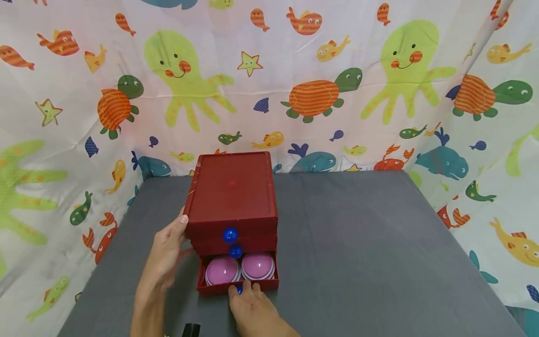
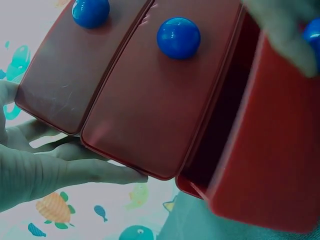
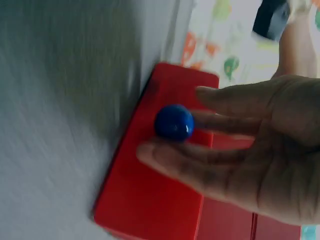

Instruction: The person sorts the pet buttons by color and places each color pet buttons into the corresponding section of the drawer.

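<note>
A dark red chest of three drawers [image 1: 231,187] stands on the grey table, its bottom drawer [image 1: 215,289] pulled out. Inside lie two round pink-topped things [image 1: 222,270] with white rims, side by side. My left hand [image 1: 166,243] rests against the chest's left side, fingers extended along it in the left wrist view. At the bottom drawer's front is my right hand [image 1: 254,309], its fairly straight fingers spread around the blue knob [image 3: 174,122]. One finger touches or nearly touches that knob; the thumb looks apart from it.
Blue knobs [image 1: 230,235] stick out from the two upper drawers, which are closed. Grey cloth [image 1: 358,243] covers the table, and a white curtain [image 1: 278,84] with sea animals hangs behind and at both sides. A small black object [image 1: 191,330] shows at the bottom edge.
</note>
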`<state>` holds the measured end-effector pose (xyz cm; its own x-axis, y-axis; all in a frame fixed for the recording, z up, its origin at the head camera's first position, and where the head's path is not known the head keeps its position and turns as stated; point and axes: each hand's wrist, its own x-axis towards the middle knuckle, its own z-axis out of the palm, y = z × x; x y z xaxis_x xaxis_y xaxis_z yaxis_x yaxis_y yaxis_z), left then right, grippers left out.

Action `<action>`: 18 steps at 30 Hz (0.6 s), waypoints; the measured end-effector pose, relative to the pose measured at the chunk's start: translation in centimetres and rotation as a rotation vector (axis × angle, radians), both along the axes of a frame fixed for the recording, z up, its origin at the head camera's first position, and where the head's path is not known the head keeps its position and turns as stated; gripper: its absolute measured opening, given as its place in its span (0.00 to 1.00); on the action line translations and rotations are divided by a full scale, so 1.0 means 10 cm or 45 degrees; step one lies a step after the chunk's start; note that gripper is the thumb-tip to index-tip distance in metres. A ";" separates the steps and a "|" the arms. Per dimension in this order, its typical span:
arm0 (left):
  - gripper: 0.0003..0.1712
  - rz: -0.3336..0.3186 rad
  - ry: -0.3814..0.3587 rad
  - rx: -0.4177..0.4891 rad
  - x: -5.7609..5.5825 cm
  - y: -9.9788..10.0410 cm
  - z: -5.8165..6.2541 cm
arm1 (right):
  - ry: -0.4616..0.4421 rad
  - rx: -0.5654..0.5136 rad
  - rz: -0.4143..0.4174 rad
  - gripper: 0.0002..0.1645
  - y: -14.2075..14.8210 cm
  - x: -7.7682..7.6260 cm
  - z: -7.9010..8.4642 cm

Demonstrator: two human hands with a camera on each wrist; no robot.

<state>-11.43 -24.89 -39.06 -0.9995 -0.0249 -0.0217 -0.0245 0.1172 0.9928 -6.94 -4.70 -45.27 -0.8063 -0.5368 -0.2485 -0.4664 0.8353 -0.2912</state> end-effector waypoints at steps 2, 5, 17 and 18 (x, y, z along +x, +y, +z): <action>0.38 0.006 0.003 0.008 0.01 0.01 0.01 | 0.106 -0.038 -0.018 0.21 0.01 -0.05 0.02; 0.38 0.010 0.009 0.017 0.02 0.02 0.02 | 0.227 -0.059 -0.011 0.18 0.01 -0.13 0.04; 0.39 -0.008 -0.029 -0.014 -0.01 0.09 0.01 | 0.448 -0.011 -0.011 0.26 0.08 -0.29 0.00; 0.39 -0.005 -0.034 -0.017 -0.01 0.09 0.01 | 0.448 -0.015 -0.009 0.27 0.08 -0.29 0.00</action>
<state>-11.58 -23.97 -38.96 -0.9986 -0.0215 -0.0483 -0.0507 0.1309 0.9901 -9.84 -3.92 -45.30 -0.8453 -0.5319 0.0511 -0.5339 0.8365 -0.1234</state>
